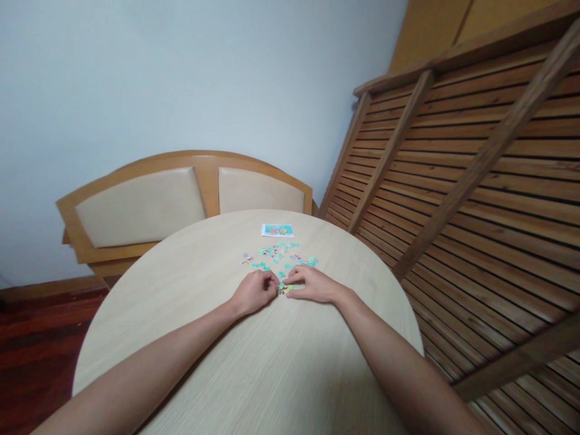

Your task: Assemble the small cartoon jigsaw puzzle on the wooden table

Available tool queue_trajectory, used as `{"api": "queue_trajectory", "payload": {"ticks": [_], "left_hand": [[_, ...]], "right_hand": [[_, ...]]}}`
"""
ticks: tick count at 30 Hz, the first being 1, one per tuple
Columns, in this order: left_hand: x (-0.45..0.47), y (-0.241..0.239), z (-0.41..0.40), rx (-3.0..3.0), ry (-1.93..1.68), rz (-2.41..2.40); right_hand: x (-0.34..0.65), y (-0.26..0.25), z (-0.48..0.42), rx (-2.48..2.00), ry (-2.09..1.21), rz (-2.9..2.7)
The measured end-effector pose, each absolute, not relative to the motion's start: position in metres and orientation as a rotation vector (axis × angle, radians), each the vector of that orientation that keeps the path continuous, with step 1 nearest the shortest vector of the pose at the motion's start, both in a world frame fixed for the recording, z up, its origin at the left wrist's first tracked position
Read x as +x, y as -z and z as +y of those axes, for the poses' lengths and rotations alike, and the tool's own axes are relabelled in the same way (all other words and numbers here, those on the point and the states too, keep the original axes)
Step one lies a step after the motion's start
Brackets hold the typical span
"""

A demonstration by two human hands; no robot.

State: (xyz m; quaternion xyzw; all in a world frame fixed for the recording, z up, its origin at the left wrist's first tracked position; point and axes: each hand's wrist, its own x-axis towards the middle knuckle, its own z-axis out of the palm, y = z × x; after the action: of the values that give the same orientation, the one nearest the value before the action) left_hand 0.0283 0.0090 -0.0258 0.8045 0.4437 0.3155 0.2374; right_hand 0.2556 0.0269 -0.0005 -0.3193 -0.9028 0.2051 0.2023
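A small cluster of yellow and multicoloured jigsaw puzzle pieces (285, 289) lies on the table between my hands. My left hand (256, 291) is at its left edge, fingers curled and pinched together; what they hold, if anything, is too small to make out. On the other side my right hand (313, 284) rests with thumb and fingers apart, the fingertips at the cluster's right edge. Beyond both hands, loose turquoise puzzle pieces (277, 250) are scattered, with some pink pieces (247, 258) off to the left. Behind them lies a picture card (278, 230) showing cartoon figures on turquoise.
The round pale wooden table (217, 374) carries all of this. A bench with a padded backrest (145, 208) stands behind it against the wall. Along the right leans a slatted wooden panel (475, 181), close to the table's edge.
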Motion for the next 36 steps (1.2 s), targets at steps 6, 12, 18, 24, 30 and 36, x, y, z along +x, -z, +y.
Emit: {"api": "queue_trajectory", "payload": {"ticks": [6,12,18,24,30,36], "left_hand": [[0.029,0.021,0.005,2.258,-0.872,1.294],[0.03,0.022,0.005,2.307,-0.853,1.322],[0.028,0.019,0.004,2.381,-0.805,1.348],[0.022,0.009,0.001,2.602,-0.81,1.065],[0.019,0.011,0.003,2.677,-0.754,0.983],[0.019,0.011,0.004,2.629,-0.762,0.949]], "right_hand": [[0.255,0.001,0.026,-0.892,-0.568,-2.512],[0.255,0.001,0.026,-0.889,-0.571,-2.515],[0.255,0.001,0.026,-0.887,-0.57,-2.513],[0.255,0.002,0.026,-0.874,-0.586,-2.508],[0.255,0.001,0.026,-0.858,-0.586,-2.505],[0.256,0.002,0.026,-0.872,-0.582,-2.503]]}}
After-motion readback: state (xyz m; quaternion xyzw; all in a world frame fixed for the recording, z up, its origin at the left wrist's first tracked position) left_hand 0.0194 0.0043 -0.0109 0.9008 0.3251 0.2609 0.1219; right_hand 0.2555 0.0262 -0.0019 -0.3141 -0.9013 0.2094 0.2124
